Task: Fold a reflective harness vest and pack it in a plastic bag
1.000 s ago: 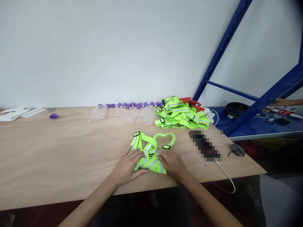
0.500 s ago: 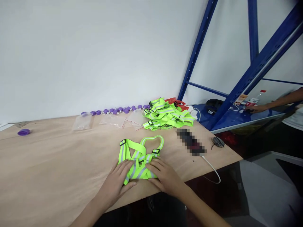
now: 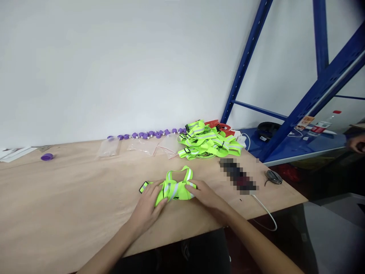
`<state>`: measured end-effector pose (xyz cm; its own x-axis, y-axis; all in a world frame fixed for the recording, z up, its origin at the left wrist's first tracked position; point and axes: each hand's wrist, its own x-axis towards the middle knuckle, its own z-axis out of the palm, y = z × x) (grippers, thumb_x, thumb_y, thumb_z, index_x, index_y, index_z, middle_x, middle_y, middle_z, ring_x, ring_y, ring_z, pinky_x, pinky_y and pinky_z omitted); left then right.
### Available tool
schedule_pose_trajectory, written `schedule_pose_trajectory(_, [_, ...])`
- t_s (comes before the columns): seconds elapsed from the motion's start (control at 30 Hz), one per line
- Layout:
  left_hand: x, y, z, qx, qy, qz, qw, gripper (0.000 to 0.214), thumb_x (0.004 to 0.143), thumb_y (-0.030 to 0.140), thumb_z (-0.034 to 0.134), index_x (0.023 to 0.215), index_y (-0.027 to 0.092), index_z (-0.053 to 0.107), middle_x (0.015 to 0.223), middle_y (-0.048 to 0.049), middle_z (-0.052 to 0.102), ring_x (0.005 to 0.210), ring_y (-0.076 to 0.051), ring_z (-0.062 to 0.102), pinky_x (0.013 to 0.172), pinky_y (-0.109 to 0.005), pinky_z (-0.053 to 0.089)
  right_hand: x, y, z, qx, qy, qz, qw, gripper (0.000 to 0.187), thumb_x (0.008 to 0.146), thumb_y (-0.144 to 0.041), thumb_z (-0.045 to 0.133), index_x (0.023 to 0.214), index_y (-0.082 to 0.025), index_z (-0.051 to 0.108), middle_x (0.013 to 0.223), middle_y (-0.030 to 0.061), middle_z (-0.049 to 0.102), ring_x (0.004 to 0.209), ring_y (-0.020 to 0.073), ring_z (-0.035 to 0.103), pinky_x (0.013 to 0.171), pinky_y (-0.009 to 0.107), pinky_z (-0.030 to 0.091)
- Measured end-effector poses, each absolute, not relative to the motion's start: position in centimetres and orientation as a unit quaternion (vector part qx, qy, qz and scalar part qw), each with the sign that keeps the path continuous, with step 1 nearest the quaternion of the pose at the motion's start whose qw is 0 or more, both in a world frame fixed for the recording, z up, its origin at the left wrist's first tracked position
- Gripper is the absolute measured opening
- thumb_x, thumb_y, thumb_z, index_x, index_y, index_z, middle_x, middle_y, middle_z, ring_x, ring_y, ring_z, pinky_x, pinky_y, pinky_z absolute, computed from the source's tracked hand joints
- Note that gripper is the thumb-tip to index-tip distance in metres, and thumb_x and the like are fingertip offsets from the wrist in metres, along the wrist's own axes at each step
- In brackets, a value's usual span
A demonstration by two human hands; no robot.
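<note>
A neon-yellow reflective vest (image 3: 177,189) made of elastic straps with silver stripes lies partly folded on the wooden table, near its front edge. My left hand (image 3: 148,202) grips the vest's left end, thumb in front and fingers over the top. At the other end, my right hand (image 3: 203,193) has its fingers curled onto the fabric. One loop of strap sticks up at the back, and a black buckle (image 3: 143,187) pokes out beyond my left fingers. Part of the vest is covered by both hands.
Behind lies a heap of similar vests (image 3: 209,141). Clear plastic bags (image 3: 142,145) and several purple caps (image 3: 151,134) line the wall. To the right are a pixelated dark object (image 3: 238,177) with a white cable and a computer mouse (image 3: 273,176). A blue rack (image 3: 296,106) stands beyond; another person's hand (image 3: 357,144) is at the far right.
The vest has become a shorter bundle, its lower part folded up away from me. Both hands moved with it. The other person's hand has drawn back from the bottle.
</note>
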<state>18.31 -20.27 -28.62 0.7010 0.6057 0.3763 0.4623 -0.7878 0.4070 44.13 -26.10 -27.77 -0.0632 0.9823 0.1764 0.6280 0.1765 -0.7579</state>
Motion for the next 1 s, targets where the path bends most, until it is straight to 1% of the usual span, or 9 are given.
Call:
schedule_pose_trajectory(0.13, [19.9,-18.8,-29.0,0.879,0.417,0.201,0.114,0.034,0.103,0.035,0.038,0.128,0.023,0.059,0.14,-0.0126,0.057,0.134,-0.036,0.046,0.109,-0.071,0.028,44.6,-23.6,-27.7,-0.61,-0.68,0.224,0.34,0.03,0.096,-0.033,0.051,0.076,-0.017,0.068,0.071,0.0006,0.065,0.068,0.0162,0.058,0.066,0.025,0.047])
schedule_pose_trajectory(0.23, [20.5,-18.3,-29.6,0.86,0.443,0.211,0.144,0.036,0.102,0.034,0.04,0.132,0.022,0.056,0.136,-0.0127,0.059,0.129,-0.033,0.05,0.107,-0.066,0.033,44.5,-22.7,-28.3,-0.637,-0.662,0.181,0.351,0.029,0.091,-0.032,0.055,0.069,-0.018,0.066,0.081,0.005,0.064,0.08,0.0203,0.06,0.077,0.032,0.05])
schedule_pose_trajectory(0.33, [20.9,-18.2,-29.8,0.844,0.413,0.276,0.204,0.038,0.101,0.029,0.042,0.138,0.021,0.05,0.137,-0.0128,0.058,0.127,-0.028,0.052,0.109,-0.055,0.037,43.8,-22.3,-29.2,-0.642,-0.647,0.152,0.383,0.023,0.092,-0.033,0.054,0.097,-0.019,0.072,0.114,0.0112,0.063,0.111,0.0264,0.057,0.098,0.042,0.046])
schedule_pose_trajectory(0.43, [21.5,-18.1,-29.4,0.813,0.38,0.331,0.292,0.037,0.101,0.029,0.042,0.136,0.024,0.052,0.137,-0.0097,0.058,0.129,-0.025,0.051,0.111,-0.05,0.037,43.0,-21.8,-30.0,-0.616,-0.653,0.175,0.405,0.041,0.096,-0.036,0.048,0.134,-0.021,0.057,0.134,0.0118,0.059,0.127,0.0243,0.053,0.108,0.042,0.043])
schedule_pose_trajectory(0.57, [23.1,-17.7,-29.3,0.769,0.369,0.365,0.372,0.033,0.099,0.043,0.05,0.124,0.026,0.064,0.136,-0.0076,0.06,0.13,-0.026,0.051,0.115,-0.05,0.033,42.7,-21.2,-30.8,-0.585,-0.633,0.282,0.421,0.062,0.094,-0.05,0.053,0.146,-0.018,0.043,0.139,0.0142,0.058,0.128,0.0258,0.056,0.107,0.044,0.046])
schedule_pose_trajectory(0.7, [24.4,-17.3,-29.9,0.749,0.35,0.387,0.408,0.041,0.084,0.052,0.071,0.114,0.023,0.072,0.137,-0.0115,0.059,0.128,-0.031,0.054,0.113,-0.048,0.037,43.4,-21.0,-30.9,-0.55,-0.59,0.394,0.442,0.099,0.078,-0.059,0.07,0.156,-0.015,0.028,0.143,0.0172,0.054,0.127,0.0297,0.056,0.107,0.046,0.045])
schedule_pose_trajectory(0.83, [24.7,-17.1,-30.5,0.729,0.315,0.401,0.456,0.042,0.078,0.057,0.076,0.1,0.022,0.077,0.134,-0.0124,0.062,0.122,-0.032,0.058,0.107,-0.043,0.043,43.8,-21.1,-30.3,-0.5,-0.587,0.46,0.441,0.092,0.069,-0.056,0.08,0.146,-0.02,0.047,0.144,0.0126,0.053,0.13,0.0324,0.052,0.108,0.045,0.043])
schedule_pose_trajectory(0.93, [24.8,-17.0,-30.6,0.708,0.307,0.417,0.481,0.042,0.089,0.058,0.062,0.083,0.019,0.077,0.126,-0.0129,0.064,0.119,-0.03,0.06,0.103,-0.042,0.046,43.5,-21.2,-30.2,-0.483,-0.627,0.433,0.431,0.086,0.06,-0.048,0.088,0.136,-0.021,0.057,0.139,0.0112,0.057,0.128,0.0341,0.053,0.108,0.047,0.042])
schedule_pose_trajectory(1.0, [24.9,-16.8,-30.6,0.692,0.307,0.432,0.491,0.039,0.091,0.053,0.061,0.08,0.018,0.075,0.129,-0.013,0.061,0.126,-0.03,0.055,0.108,-0.043,0.042,43.2,-21.3,-30.3,-0.495,-0.651,0.384,0.429,0.083,0.052,-0.041,0.093,0.126,-0.021,0.062,0.138,0.0124,0.056,0.129,0.035,0.051,0.11,0.049,0.039])
